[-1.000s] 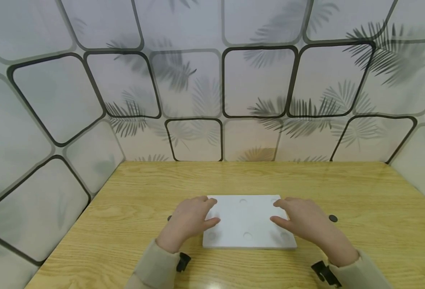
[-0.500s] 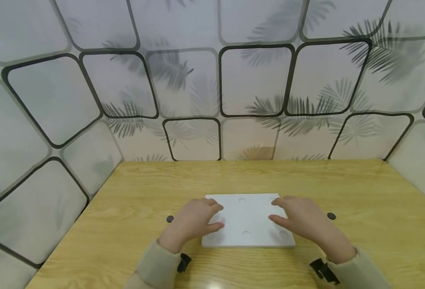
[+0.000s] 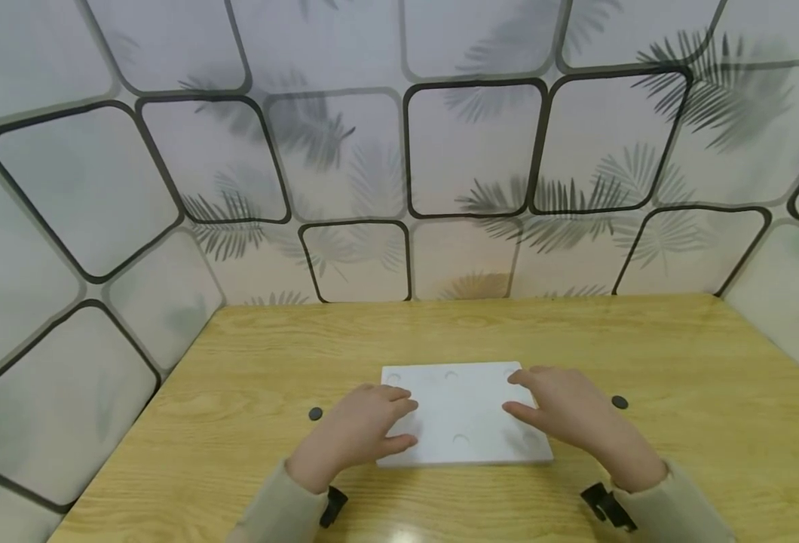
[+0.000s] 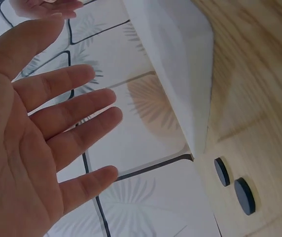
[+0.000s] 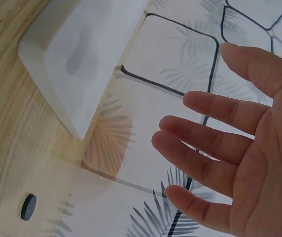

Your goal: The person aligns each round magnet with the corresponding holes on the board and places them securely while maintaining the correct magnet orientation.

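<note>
A white rectangular board (image 3: 463, 415) with shallow round recesses lies flat on the wooden table. Over its left side hovers my left hand (image 3: 367, 426), fingers spread and holding nothing; the left wrist view shows its bare palm (image 4: 27, 148) well above the board (image 4: 180, 64). My right hand (image 3: 565, 403) hangs over the board's right side, also with relaxed, parted fingers. Its palm (image 5: 274, 163) holds nothing in the right wrist view. Beyond each hand lies a small black disc: a left disc (image 3: 315, 413) and a right disc (image 3: 619, 402).
In the left wrist view two discs lie near each other, a larger-looking one (image 4: 244, 196) and another (image 4: 222, 171). The wooden table (image 3: 291, 339) meets a patterned curtain-like backdrop (image 3: 467, 151) behind and at both sides. Black wrist straps (image 3: 606, 505) show below the sleeves.
My left hand has shifted inward over the board, then back toward me, uncovering the left disc and the board's far left corner. My right hand stays nearly still; the head view shifts slightly.
</note>
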Demonstrator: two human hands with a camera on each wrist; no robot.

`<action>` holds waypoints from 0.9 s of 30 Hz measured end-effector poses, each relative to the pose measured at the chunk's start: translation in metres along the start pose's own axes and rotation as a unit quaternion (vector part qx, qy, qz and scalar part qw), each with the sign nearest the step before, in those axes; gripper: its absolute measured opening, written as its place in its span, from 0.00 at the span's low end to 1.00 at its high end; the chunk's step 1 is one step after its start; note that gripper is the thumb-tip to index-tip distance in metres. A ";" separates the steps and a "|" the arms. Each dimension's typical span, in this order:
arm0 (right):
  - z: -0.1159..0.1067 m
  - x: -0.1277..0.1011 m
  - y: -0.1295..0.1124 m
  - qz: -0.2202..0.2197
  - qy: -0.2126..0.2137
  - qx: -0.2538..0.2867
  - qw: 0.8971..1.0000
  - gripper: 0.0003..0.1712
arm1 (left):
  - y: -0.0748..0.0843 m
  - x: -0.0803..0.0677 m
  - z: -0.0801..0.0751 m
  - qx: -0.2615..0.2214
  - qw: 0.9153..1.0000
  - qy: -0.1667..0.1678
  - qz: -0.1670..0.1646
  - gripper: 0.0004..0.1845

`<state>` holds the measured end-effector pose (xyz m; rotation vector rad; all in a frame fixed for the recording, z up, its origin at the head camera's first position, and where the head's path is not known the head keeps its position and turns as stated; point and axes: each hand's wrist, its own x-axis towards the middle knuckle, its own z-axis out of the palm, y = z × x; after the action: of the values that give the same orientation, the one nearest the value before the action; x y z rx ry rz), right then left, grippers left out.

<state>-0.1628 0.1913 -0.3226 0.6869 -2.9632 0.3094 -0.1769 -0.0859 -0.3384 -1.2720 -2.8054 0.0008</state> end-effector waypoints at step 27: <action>-0.001 -0.001 -0.003 -0.008 -0.001 -0.003 1.000 0.22 | 0.003 -0.017 0.005 -0.067 0.993 -0.093 -0.041 0.26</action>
<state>-0.1606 0.1891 -0.3213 0.7092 -2.9585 0.2988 -0.1639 -0.0968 -0.3447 -1.2430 -3.0614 -0.0786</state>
